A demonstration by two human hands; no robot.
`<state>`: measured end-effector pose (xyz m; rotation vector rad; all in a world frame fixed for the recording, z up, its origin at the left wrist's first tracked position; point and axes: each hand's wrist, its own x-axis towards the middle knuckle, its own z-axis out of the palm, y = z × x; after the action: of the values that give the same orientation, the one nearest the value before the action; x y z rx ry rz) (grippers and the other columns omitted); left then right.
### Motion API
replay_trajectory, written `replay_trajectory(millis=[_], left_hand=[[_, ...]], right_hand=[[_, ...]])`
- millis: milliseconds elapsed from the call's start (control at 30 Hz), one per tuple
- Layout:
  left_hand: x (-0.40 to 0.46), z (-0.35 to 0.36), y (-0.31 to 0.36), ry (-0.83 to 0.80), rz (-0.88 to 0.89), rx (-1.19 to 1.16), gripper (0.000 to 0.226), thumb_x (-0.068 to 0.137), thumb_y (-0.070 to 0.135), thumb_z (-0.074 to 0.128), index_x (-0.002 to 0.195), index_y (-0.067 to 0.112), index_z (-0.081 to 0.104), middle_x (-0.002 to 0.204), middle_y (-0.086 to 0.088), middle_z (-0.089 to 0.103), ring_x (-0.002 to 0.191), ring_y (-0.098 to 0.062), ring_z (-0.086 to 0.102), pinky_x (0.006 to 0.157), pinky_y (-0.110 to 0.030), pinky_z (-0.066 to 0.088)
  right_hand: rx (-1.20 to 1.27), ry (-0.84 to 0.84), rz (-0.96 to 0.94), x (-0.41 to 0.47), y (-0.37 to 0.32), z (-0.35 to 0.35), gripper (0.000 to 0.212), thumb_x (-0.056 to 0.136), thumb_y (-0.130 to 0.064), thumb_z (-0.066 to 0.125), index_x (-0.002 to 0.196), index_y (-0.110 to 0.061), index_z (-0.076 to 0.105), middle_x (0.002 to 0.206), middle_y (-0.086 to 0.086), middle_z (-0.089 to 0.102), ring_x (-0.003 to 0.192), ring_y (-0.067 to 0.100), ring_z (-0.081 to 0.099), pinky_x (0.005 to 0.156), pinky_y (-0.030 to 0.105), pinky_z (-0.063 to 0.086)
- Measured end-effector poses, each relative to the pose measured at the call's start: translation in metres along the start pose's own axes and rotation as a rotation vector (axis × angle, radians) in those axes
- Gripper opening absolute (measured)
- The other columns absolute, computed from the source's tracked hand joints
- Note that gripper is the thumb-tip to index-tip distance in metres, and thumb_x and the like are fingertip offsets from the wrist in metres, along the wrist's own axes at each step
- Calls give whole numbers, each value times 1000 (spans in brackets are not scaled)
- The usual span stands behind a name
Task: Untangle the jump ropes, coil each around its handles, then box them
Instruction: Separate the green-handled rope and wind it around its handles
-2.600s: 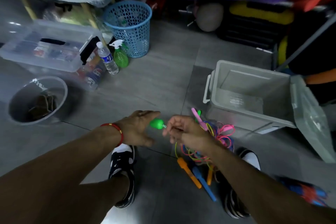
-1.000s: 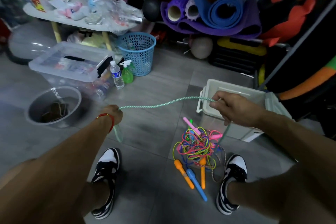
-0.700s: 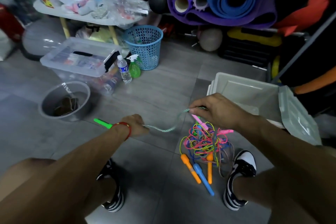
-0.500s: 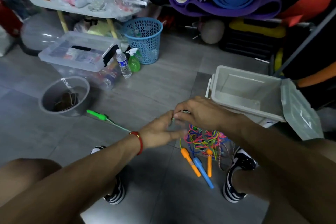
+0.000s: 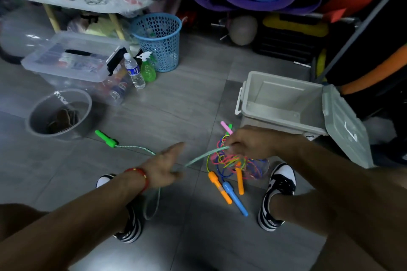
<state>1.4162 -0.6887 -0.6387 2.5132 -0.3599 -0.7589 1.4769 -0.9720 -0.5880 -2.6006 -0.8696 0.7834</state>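
Basically, both hands grip the pale-green braided rope: right hand pinching it at the tangle, left hand drawing it free.

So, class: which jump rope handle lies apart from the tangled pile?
The green handle, alone on the floor near the grey bucket. The orange, blue and pink handles sit at the tangle.

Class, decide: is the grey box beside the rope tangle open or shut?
Open. The grey box shows its bare inside, and its lid hangs off the right side.
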Motion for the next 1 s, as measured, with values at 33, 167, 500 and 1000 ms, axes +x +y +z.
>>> replay_trajectory(millis=[33,167,500,1000], left_hand=[[-2,-3,22,23,100,-106,86,92,33,69,159,20,16,158,6,33,144,-6,32,114,-11,20],[2,-30,64,135,265,-91,19,100,33,58,117,28,65,76,21,71,74,8,60,81,-21,47],[-15,-114,29,115,342,-214,34,105,17,48,74,16,61,66,6,63,66,-7,57,75,-23,45],[9,-54,86,141,409,37,23,103,31,53,83,23,62,62,14,58,66,-2,56,66,-16,37]], right_hand=[[-7,38,-41,3,-12,-1,21,99,-28,57,81,-22,66,67,-3,60,62,5,54,68,10,34],[42,171,-76,2,-24,0,17,94,-37,62,80,-29,62,69,-7,63,68,8,56,70,27,47],[58,-15,239,-15,65,49,20,99,-12,56,80,-10,60,81,10,62,77,21,54,82,39,50],[151,347,-70,-20,-19,-17,30,91,-48,68,80,-19,66,62,1,56,58,9,51,60,30,43]])
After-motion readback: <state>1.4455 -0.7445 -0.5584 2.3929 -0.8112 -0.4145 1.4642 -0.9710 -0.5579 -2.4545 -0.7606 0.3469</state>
